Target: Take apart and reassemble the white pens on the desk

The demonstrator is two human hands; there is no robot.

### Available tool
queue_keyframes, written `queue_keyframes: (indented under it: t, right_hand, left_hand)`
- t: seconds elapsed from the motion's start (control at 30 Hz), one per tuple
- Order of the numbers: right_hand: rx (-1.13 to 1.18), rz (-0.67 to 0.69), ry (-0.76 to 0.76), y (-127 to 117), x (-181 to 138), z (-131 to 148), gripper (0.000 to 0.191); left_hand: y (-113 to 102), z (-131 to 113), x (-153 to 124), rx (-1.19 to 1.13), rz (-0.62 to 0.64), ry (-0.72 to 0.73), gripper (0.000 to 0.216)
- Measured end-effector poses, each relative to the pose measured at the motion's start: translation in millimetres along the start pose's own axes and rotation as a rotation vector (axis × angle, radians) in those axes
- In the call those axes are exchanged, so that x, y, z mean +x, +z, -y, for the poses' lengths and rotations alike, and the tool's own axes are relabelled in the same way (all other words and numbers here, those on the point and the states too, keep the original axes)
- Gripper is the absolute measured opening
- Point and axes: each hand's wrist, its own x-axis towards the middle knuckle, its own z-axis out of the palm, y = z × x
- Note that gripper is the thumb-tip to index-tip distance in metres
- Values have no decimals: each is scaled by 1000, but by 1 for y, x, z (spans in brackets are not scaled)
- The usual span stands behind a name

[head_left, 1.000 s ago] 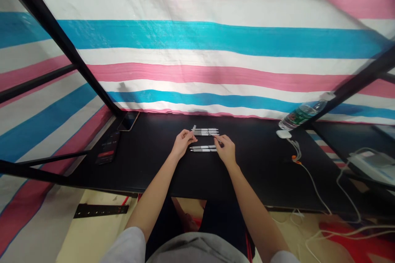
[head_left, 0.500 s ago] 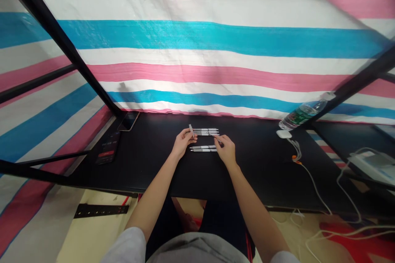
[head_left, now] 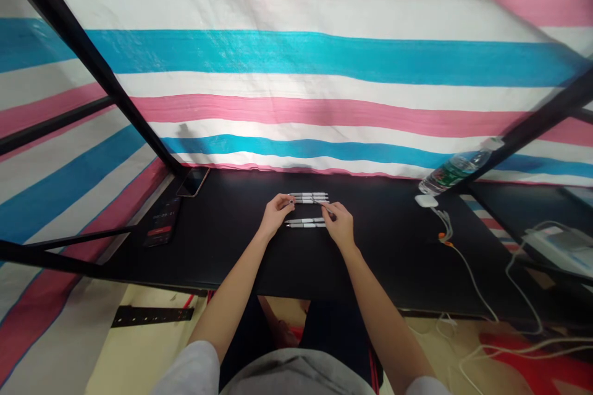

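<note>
Several white pens lie in two rows on the black table [head_left: 231,247]. The far row [head_left: 309,197] sits beyond my hands, the near row [head_left: 304,223] between them. My left hand [head_left: 275,213] pinches a small white pen part [head_left: 290,201] at its fingertips, just left of the far row. My right hand [head_left: 340,225] is closed on a thin pen piece [head_left: 323,205] that points up and left toward my left hand. Both hands hover just above the near row's ends.
A phone [head_left: 193,181] and a dark device with a red mark [head_left: 162,226] lie at the table's left end. At the right stand a water bottle [head_left: 451,171], a white charger [head_left: 426,201] with cables [head_left: 467,265], and a white box [head_left: 558,247]. Black frame bars cross both sides.
The white part in my left hand stood up above the fingers; now it is tipped down and drawn in level with the far row. My right hand has barely moved.
</note>
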Motion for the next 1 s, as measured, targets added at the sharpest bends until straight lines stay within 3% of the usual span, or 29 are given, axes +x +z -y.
queue_keyframes:
  t: [0.53,1.0]
  right_hand:
    - [-11,43,-46,0,0,-1,25]
    - [-24,49,-65,0,-1,-2,24]
  left_hand:
    - [-2,3,-2,219,30,3,26]
    - [-3,5,0,201,7,-9,28]
